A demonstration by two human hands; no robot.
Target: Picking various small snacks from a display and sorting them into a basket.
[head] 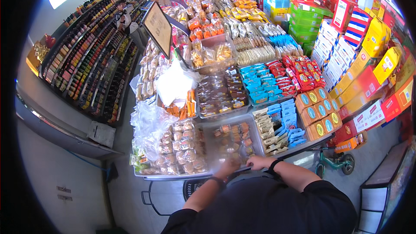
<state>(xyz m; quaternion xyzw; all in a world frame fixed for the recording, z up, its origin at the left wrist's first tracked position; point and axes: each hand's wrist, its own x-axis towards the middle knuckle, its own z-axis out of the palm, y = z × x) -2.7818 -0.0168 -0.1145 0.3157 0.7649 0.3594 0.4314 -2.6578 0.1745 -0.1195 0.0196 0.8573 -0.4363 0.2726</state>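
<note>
In front of me a clear plastic tray [208, 126] holds small wrapped pastries [239, 136], with bare tray floor around them. My left hand [228, 168], motion-blurred, is at the tray's front left part; whether it holds anything is unclear. My right hand [259, 162] is at the tray's front rim with curled fingers; its grip cannot be made out. Left of the tray lie rows of wrapped round cakes [185, 146]. To the right, beige packets [268, 133] and blue packets [289, 123] fill another tray.
Crumpled clear plastic bags [149, 126] and a white bag [177, 83] lie at left, below a framed sign [157, 27]. Stacked cartons [344, 65] line the right. A green child's bike [334, 162] stands on the floor. A person [126, 19] stands by bottle shelves [91, 58].
</note>
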